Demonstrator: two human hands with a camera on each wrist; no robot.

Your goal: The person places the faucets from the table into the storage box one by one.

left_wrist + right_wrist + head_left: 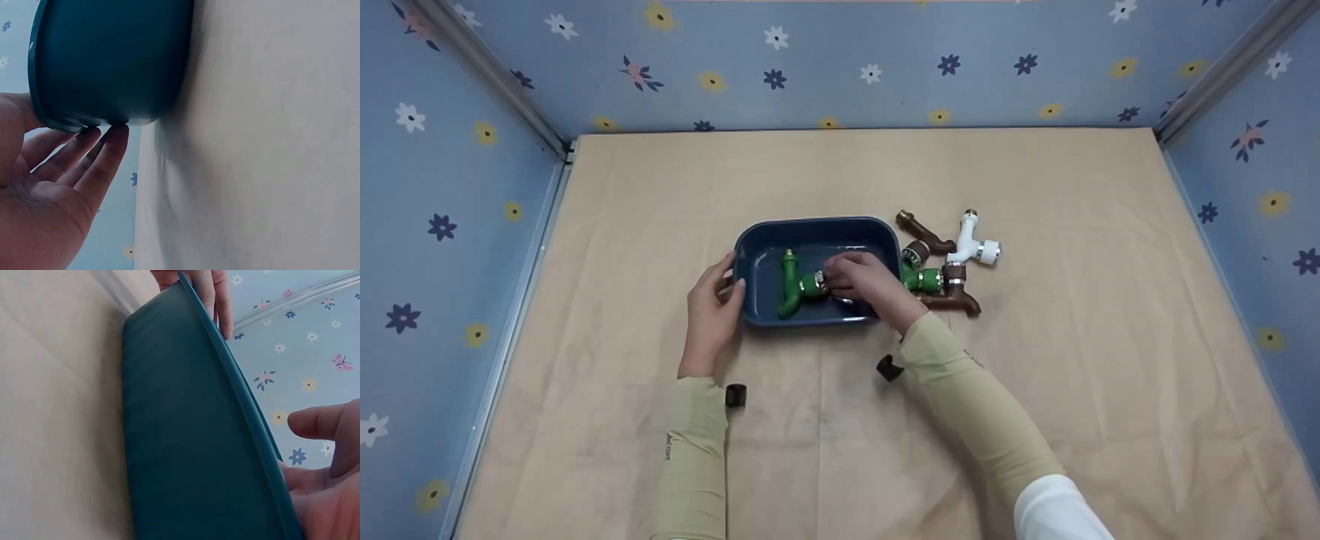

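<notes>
A dark blue basin (817,232) rests on the cloth, with a green tap (790,281) lying inside it. At the basin's left end my left hand (714,315) holds the rim, its fingertips against the outer wall in the left wrist view. Over the right half of the basin, my right hand (870,285) reaches in from the near right, fingertips right at the chrome end of the green tap's knob. In the right wrist view a digit stands apart from the others above the rim, and the rim hides the rest.
Right of the basin lie more taps: a white tap (969,244), a second green tap (926,280) and two brown taps, one far (926,234), one near (956,301). Flowered blue panels (840,67) border the beige cloth (1072,337) at the back and sides.
</notes>
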